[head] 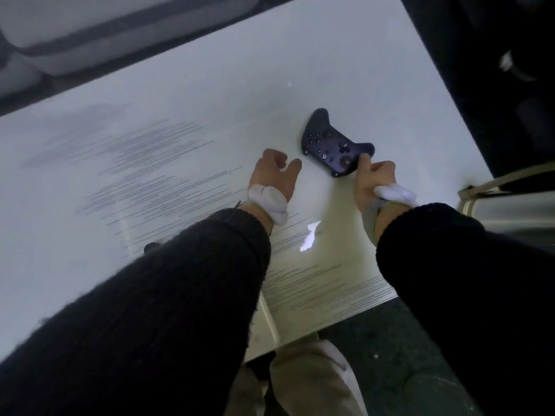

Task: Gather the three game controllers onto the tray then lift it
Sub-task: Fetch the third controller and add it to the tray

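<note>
One dark game controller (332,142) lies face up on the white table (180,115), towards its right side. My right hand (374,178) closes on the controller's near right grip, thumb on top. My left hand (274,172) hovers just left of the controller with its fingers loosely curled and nothing in it. A small dark object (150,247) peeks out beside my left sleeve; I cannot tell what it is. No tray and no other controller shows in the head view.
The table's right edge (450,94) drops to a dark floor. A pale metal frame (492,187) stands at the right. A grey cushioned seat (90,34) lies beyond the far edge. The near edge (330,319) is by my legs.
</note>
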